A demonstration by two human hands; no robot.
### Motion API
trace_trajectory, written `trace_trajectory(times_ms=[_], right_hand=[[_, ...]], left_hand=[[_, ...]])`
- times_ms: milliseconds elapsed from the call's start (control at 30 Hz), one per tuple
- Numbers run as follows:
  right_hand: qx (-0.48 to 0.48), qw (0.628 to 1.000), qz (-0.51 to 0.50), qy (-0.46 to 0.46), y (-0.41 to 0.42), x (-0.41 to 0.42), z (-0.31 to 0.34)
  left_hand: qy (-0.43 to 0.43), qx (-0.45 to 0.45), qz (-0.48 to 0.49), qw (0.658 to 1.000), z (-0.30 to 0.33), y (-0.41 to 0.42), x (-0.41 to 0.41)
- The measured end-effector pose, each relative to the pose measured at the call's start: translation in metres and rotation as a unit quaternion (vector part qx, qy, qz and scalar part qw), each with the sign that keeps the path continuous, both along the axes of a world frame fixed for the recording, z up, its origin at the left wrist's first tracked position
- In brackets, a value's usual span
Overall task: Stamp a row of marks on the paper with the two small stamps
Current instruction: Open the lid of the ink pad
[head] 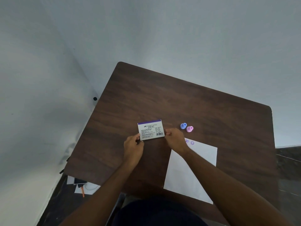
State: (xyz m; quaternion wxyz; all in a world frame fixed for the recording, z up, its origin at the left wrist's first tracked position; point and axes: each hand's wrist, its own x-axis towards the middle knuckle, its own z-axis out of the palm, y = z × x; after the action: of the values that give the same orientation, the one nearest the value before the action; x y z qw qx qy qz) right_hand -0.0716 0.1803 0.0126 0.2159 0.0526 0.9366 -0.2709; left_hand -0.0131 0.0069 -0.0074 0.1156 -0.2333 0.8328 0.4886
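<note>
A white and purple stamp pad box (150, 130) lies on the dark wooden table (162, 98) with its printed label up. My left hand (132, 145) grips its near left corner, and my right hand (174, 138) pinches its right edge. A blue stamp (183, 125) and a pink stamp (189, 129) lie side by side just right of the box, untouched. A white sheet of paper (195, 168) lies at the near right. Two purple marks (189, 142) sit near its far corner, partly behind my right wrist.
The table stands against a pale wall at the back and left. On the dark floor at the near left lie papers and an orange pen (82, 190). A small black knob (95, 98) shows beside the table's left edge.
</note>
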Motion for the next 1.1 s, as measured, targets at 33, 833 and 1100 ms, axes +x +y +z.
trace_trajectory(times_ms=[33, 833, 1100], right_hand=[[-0.006, 1.000, -0.007, -0.007, 0.000, 0.000, -0.002], [-0.169, 0.966, -0.196, -0.001, -0.002, -0.020, -0.004], [-0.174, 0.968, -0.183, 0.007, -0.011, -0.050, -0.001]], left_hand=[[-0.003, 0.001, 0.002, 1.000, 0.000, 0.001, 0.000], [0.012, 0.089, 0.085, 0.992, 0.005, -0.017, -0.021], [0.006, 0.129, 0.079, 0.988, 0.019, -0.027, -0.050]])
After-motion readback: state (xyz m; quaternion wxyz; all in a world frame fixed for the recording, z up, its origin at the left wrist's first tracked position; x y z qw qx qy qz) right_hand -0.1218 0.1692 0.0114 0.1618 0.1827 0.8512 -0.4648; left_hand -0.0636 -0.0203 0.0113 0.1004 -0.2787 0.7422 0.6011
